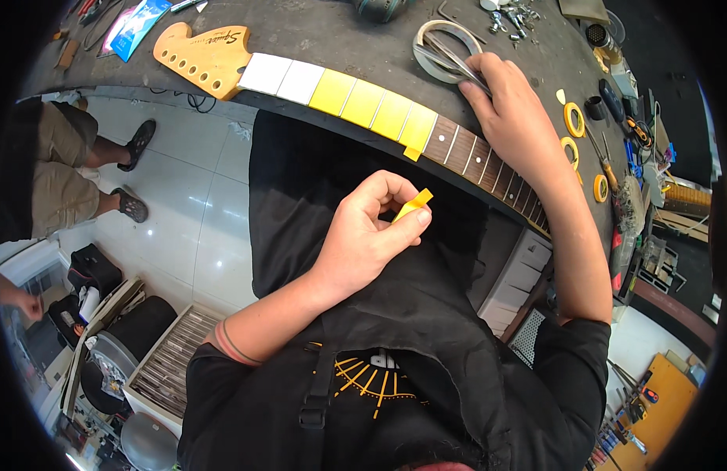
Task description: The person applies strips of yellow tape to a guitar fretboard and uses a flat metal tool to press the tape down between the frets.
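Observation:
A guitar neck (371, 107) lies along the bench's near edge, its light wood headstock (198, 59) at the left. White tape (278, 76) covers the frets closest to the headstock, yellow tape (369, 106) the ones after it; further right the dark fretboard (467, 154) is bare. Held between the thumb and fingers of my left hand (375, 224), in front of the neck, is a folded strip of yellow tape (414, 205). Beyond the neck, my right hand (511, 102) closes on a slim metal tool (451, 56), which lies across a pale tape roll (423, 38). Its kind is unclear.
Several small yellow tape rolls (573, 120) lie on the bench at the right, near screwdrivers and other tools. Loose metal hardware (514, 20) and a hex key (460, 22) sit at the back. Another person's legs (73, 161) stand at the left.

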Demonstrator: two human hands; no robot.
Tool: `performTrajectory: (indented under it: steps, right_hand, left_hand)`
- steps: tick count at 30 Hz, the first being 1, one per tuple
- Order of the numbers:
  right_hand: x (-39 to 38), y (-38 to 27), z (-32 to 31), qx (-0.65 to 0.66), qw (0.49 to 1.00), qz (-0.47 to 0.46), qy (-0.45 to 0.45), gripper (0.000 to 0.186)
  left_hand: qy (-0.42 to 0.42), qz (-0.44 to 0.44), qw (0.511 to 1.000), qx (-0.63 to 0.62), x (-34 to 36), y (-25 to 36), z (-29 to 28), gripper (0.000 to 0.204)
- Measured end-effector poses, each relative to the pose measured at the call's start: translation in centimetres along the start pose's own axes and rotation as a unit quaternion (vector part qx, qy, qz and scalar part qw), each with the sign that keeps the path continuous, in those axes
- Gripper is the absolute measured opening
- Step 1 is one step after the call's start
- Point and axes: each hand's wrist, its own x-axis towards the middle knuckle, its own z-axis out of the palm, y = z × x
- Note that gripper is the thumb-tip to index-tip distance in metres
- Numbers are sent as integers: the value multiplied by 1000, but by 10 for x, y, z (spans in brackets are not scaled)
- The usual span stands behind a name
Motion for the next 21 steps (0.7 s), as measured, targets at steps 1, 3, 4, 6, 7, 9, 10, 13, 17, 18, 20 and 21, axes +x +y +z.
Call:
performTrajectory:
  steps: [1, 3, 4, 6, 7, 9, 10, 13, 17, 18, 20, 21]
  right_hand:
    - [-5, -1, -1, -10, 1000, 6, 8, 34]
    - [-7, -3, -3, 11, 1000, 25, -1, 34]
    - [-8, -4, -5, 30, 998, 45, -8, 35]
    - [-14, -9, -11, 27, 998, 48, 8, 36]
    - [-16, -14, -11, 28, 998, 45, 22, 36]
    - [-19, -26, -18, -8, 997, 7, 70, 36]
    - [-22, -33, -20, -48, 991, -27, 119, 36]
    - [-38, -55, -11, 70, 995, -38, 68, 32]
    - [-41, -71, 4, 38, 993, -80, 80, 37]
    - [-41, -71, 5, 4, 992, -87, 91, 38]
    - [-40, -71, 5, -13, 991, -91, 95, 41]
    - [-40, -72, 3, -42, 988, -112, 94, 42]
  left_hand:
    - [2, 3, 1000, 2, 0, -1, -1, 22]
    - [5, 1, 1000, 0, -1, -2, -3, 22]
    - [6, 1, 1000, 0, 0, -3, -3, 22]
    - [-2, -1, 1000, -1, 0, -2, -1, 22]
    - [-2, -2, 1000, 1, -1, -2, -2, 22]
    - [1, -4, 1000, 5, -3, 1, -4, 22]
    - [-1, -5, 1000, 9, -4, 2, -5, 22]
    - [5, -8, 1000, 2, -4, 2, -6, 22]
    - [-20, -26, 999, 13, -4, 3, -7, 21]
    - [-30, -23, 999, 12, -5, 1, -6, 21]
    - [-39, -20, 999, 12, -7, 1, -7, 21]
    - [-37, -21, 999, 11, -8, 2, -7, 21]
